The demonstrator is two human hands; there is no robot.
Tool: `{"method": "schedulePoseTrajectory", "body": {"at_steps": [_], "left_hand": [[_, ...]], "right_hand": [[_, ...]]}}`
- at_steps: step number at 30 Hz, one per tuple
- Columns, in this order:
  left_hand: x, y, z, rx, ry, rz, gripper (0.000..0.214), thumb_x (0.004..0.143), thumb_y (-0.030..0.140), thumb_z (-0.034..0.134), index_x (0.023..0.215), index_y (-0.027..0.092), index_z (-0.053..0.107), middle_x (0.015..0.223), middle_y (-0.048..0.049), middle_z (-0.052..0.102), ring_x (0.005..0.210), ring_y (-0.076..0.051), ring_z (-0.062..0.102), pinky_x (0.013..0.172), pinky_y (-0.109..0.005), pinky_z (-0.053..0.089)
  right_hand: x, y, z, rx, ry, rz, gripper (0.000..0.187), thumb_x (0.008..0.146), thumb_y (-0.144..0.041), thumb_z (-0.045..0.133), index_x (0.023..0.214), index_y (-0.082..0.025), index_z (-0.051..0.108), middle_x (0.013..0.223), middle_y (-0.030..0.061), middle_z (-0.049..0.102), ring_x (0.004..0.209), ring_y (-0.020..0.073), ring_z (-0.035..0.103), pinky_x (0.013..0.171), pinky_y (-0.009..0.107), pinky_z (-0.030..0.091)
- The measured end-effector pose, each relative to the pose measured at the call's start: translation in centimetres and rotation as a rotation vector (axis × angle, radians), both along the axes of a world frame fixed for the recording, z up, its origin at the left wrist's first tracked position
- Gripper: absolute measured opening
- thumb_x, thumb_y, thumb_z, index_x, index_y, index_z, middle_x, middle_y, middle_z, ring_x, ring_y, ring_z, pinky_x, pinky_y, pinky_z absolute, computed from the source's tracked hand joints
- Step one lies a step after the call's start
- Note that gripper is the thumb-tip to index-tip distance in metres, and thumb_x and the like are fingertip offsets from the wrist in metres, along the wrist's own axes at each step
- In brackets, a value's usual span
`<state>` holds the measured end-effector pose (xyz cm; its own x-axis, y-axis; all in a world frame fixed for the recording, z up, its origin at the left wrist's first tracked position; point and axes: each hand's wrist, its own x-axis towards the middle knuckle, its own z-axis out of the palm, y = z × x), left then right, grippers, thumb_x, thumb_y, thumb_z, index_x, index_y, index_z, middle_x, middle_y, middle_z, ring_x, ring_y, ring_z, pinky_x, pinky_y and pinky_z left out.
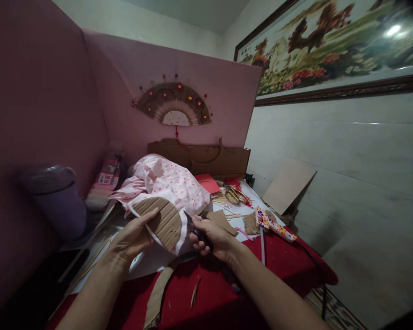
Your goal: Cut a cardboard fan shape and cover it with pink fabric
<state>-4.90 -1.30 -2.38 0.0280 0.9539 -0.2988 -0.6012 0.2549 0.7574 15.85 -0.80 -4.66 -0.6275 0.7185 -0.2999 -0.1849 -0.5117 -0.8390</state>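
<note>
My left hand (136,240) is closed on the left edge of a rounded cardboard piece (163,222), with the thumb across its ridged brown face. White cloth (181,237) edges the cardboard along its right and lower left sides. In my right hand (215,238) is a black hand tool (201,235), its narrow dark tip up against the cloth edge. The fingers cover much of that tool, so its exact kind is unclear. Right behind the cardboard lies a heap of pink cloth with red dots (172,176).
Gold-handled scissors (234,196), thin sticks and cardboard scraps (222,221) lie on the right. A flowered glue gun (273,224) rests by the red cloth edge (296,261). A cardboard strip (158,298) lies in front, a purple bin (60,201) stands left. A decorated fan (177,103) hangs behind.
</note>
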Motion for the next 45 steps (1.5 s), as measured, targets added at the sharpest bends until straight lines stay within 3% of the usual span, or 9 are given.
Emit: {"method": "schedulePoseTrajectory", "body": {"at_steps": [18,34,45], "left_hand": [[0.07,-0.15,0.02,-0.002,-0.018,-0.042,0.017,0.08,0.006,0.055,0.092,0.012,0.065,0.082,-0.0099,0.072,0.07,-0.022,0.07,0.065,-0.034,0.059],[0.31,-0.44,0.46,-0.018,-0.003,-0.043,0.018,0.082,0.007,0.052,0.095,0.011,0.064,0.081,-0.0107,0.072,0.07,-0.023,0.069,0.066,-0.039,0.058],[0.16,-0.16,0.16,-0.012,-0.019,-0.041,0.019,0.08,0.006,0.054,0.095,0.011,0.064,0.083,-0.0105,0.073,0.072,-0.022,0.07,0.067,-0.035,0.058]], "right_hand": [[-0.43,0.03,0.31,0.03,0.047,-0.014,0.025,0.09,-0.042,0.044,0.079,-0.021,0.039,0.06,-0.0057,0.045,0.037,0.0029,0.036,0.032,0.011,0.017],[-0.61,0.19,0.41,0.009,0.008,-0.033,0.026,0.089,-0.044,0.046,0.079,-0.021,0.039,0.059,-0.0067,0.046,0.036,0.0023,0.036,0.032,0.011,0.016],[-0.86,0.36,0.39,-0.003,0.071,-0.051,0.025,0.088,-0.04,0.049,0.078,-0.02,0.038,0.056,-0.0079,0.043,0.035,0.0014,0.031,0.033,0.01,0.014]]}}
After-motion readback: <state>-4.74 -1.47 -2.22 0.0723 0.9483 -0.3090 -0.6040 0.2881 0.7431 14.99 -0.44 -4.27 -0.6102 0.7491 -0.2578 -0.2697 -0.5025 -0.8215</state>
